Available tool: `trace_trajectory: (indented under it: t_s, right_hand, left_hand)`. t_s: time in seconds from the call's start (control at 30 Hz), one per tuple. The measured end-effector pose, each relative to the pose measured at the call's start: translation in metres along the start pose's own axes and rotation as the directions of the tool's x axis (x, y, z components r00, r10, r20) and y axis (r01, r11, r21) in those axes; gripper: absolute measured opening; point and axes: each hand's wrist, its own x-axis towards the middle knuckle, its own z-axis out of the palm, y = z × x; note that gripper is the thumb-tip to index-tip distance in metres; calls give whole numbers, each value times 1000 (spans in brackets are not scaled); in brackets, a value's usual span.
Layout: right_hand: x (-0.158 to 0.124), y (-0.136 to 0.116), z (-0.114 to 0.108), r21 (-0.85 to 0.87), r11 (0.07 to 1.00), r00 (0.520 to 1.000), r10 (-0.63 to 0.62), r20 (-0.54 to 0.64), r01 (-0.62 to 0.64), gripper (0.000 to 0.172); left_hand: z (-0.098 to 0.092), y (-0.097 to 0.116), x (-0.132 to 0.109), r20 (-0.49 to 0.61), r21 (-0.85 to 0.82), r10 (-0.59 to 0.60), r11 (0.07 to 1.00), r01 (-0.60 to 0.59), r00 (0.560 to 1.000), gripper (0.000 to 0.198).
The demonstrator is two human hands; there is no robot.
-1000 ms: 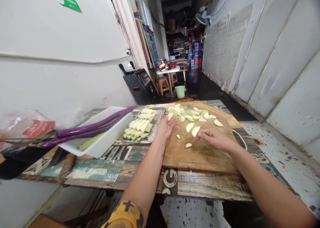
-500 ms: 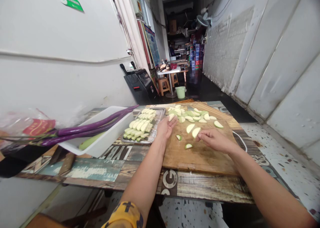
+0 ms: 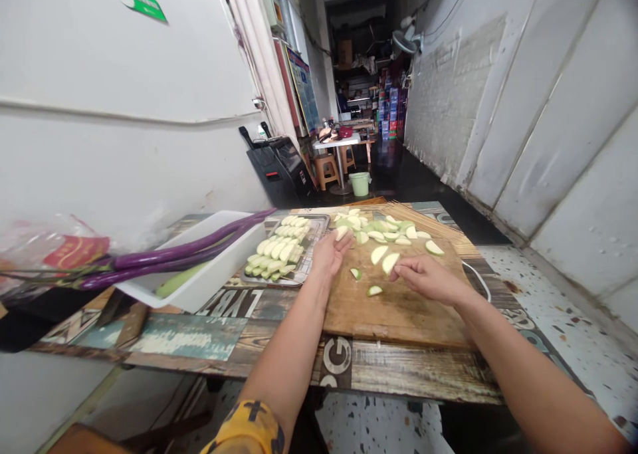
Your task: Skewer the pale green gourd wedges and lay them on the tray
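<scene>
Over the far left part of a wooden cutting board (image 3: 399, 321), my left hand (image 3: 329, 254) is closed with a pale vegetable slice (image 3: 341, 232) at its fingers. My right hand (image 3: 423, 278) pinches a half-moon, green-skinned vegetable slice (image 3: 390, 262) by its edge, just above the board. Another half-moon slice (image 3: 379, 254) lies beside it. Two small end pieces with green skin, one of them an end piece (image 3: 374, 290) nearer me, rest on the bare wood. A pile of slices (image 3: 386, 227) spreads along the board's far side.
Left of the board, a metal tray (image 3: 315, 231) carries rows of skewered slices (image 3: 279, 249). Further left, a white bin (image 3: 212, 288) holds long purple eggplants (image 3: 184, 254) and a green vegetable (image 3: 182, 280). Thin wooden skewers (image 3: 423, 220) lie behind the board. A white cable (image 3: 482, 278) curves at its right.
</scene>
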Motion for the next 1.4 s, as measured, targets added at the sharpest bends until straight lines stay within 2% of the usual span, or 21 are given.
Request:
trace_trajectory:
  t_s: [0.63, 0.87, 1.4]
  right_hand:
    - [-2, -3, 2, -4, 1000, 1000, -14, 7, 14, 29]
    - [-2, -3, 3, -19, 1000, 1000, 0, -13, 0, 31]
    - [0, 0, 8, -38, 999, 998, -14, -57, 12, 30]
  left_hand:
    - [2, 0, -2, 23, 28, 21, 999, -22, 1000, 4]
    - [6, 0, -8, 4, 137, 70, 988, -70, 998, 1]
    - [10, -4, -15, 41, 164, 7, 986, -13, 999, 5]
